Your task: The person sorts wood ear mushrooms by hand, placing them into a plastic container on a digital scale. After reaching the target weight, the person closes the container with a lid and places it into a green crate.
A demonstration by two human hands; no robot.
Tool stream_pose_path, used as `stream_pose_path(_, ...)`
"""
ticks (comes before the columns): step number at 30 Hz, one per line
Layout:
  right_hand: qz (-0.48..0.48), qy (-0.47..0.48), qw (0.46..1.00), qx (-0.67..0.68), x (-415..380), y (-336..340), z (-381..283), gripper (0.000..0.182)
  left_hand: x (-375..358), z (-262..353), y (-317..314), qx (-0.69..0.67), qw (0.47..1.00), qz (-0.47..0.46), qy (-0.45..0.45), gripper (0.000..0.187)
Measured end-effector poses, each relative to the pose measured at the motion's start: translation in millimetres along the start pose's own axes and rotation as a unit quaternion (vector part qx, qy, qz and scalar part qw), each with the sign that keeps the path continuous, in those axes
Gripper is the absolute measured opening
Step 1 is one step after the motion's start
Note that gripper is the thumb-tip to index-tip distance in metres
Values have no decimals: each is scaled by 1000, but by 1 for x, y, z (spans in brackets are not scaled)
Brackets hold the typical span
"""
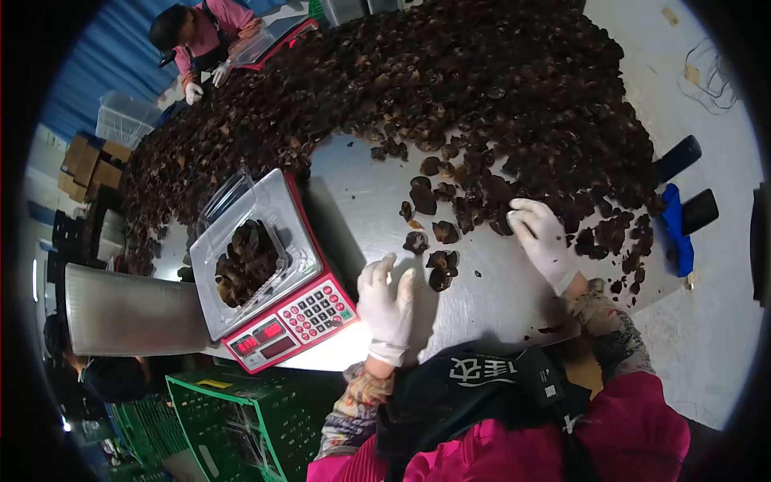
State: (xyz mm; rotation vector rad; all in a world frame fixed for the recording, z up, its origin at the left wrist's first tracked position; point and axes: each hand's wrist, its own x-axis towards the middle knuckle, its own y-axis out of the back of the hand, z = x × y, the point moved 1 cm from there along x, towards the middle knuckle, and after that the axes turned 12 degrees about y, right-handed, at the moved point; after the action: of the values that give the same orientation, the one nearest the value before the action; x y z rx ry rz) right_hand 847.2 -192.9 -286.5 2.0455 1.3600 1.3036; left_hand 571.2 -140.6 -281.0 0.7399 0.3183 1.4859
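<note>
Dark mushrooms (450,80) spread in a broad heap beyond the scale (309,309) and to its right, with a smaller portion lying on the scale itself; the metal table (361,213) under them shows bare just right of the scale; well beyond the scale, at the heap's far edge, another person (215,28) in pink sleeves rests gloved hands near the mushrooms; a green crate (201,418) stands below the scale, on the near side; a translucent stack of trays (132,313) is just left of the scale; on the scale's platform sits a clear container (207,269), its lid raised on the far side, with mushrooms inside; the left hand (387,309), white-gloved, is just right of the scale's keypad, its fingers upright and the thumb held apart, with nothing seen in its grasp; the right hand (540,241), also gloved, is farther right of the scale, fingertips bent at the heap's edge; whether they pinch a piece, one cannot tell; loose mushroom pieces lie between the scale and that hand.
</note>
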Motion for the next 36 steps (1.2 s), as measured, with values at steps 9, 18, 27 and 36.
stream_pose_path(9,-98,119,987,49,36,-65,-30,21,42,-25,-44,-64,997,-3,48,6)
stream_pose_path(18,-43,-300,659,688,8,-13,-9,30,19,11,-35,46,991,-96,-77,25)
stream_pose_path(27,-174,-192,888,381,12,-29,-43,15,24,-31,-14,-306,910,-178,216,5)
stream_pose_path(36,-231,38,952,198,-2,-48,-68,39,6,-37,-20,-566,737,-171,328,14)
